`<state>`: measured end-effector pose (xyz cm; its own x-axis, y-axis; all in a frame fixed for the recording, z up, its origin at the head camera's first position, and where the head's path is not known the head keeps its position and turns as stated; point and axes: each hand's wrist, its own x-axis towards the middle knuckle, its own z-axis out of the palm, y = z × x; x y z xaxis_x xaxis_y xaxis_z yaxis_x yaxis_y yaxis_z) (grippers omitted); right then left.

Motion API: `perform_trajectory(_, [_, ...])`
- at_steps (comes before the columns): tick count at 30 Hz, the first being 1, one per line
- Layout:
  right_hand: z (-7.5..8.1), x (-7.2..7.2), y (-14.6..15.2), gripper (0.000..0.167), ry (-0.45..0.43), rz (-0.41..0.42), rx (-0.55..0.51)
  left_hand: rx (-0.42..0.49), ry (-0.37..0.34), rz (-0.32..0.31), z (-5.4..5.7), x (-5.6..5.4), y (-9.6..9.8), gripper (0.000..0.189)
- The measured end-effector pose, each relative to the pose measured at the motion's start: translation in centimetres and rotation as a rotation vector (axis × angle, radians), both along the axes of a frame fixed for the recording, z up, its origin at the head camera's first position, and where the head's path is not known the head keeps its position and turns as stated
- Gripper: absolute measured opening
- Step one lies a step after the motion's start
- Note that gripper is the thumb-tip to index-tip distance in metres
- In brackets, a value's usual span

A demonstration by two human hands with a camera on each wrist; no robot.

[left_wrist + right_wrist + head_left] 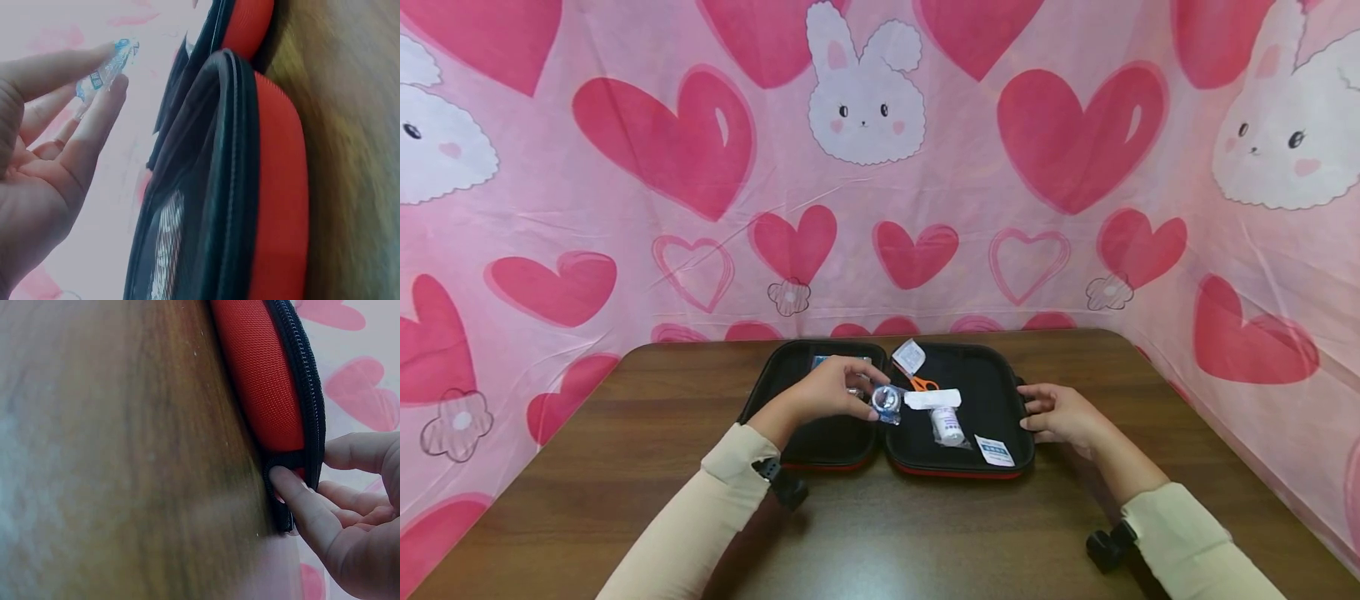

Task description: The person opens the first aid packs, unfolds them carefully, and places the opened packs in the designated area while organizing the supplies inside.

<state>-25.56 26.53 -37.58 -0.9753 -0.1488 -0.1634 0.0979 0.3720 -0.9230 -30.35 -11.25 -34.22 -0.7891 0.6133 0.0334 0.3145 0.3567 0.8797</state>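
- Packet (886,402), clear plastic with blue print: centre of head view, held up around the seam between the two halves of the open case (992,379).
- Left hand (835,390): pinches packet between thumb and fingertips; wrapper looks slippery, so a firm, gentle pinch suits.
- Right hand (1063,415), right of centre: grips the case's outer edge, thumb on black loop (284,519); good brace against sliding on the table (925,542).
- White bottle (949,427), orange scissors (925,384): right half, near packet; best not to knock them.
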Motion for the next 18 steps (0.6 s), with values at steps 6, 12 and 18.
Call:
perform_trajectory(6, [0.0, -0.1, 0.0, 0.065, -0.005, -0.007, 0.007, 0.118, -0.038, 0.071, -0.2, 0.2, -1.9, 0.023])
perform_trajectory(12, [0.0, -0.1, 0.1, 0.065, -0.002, 0.0, 0.006, 0.162, 0.01, 0.118, -0.4, 0.4, -3.4, 0.023])
perform_trajectory(18, [0.0, -0.1, 0.1, 0.065, -0.004, 0.006, 0.001, 0.191, 0.014, 0.161, -0.3, 0.6, -5.0, 0.036])
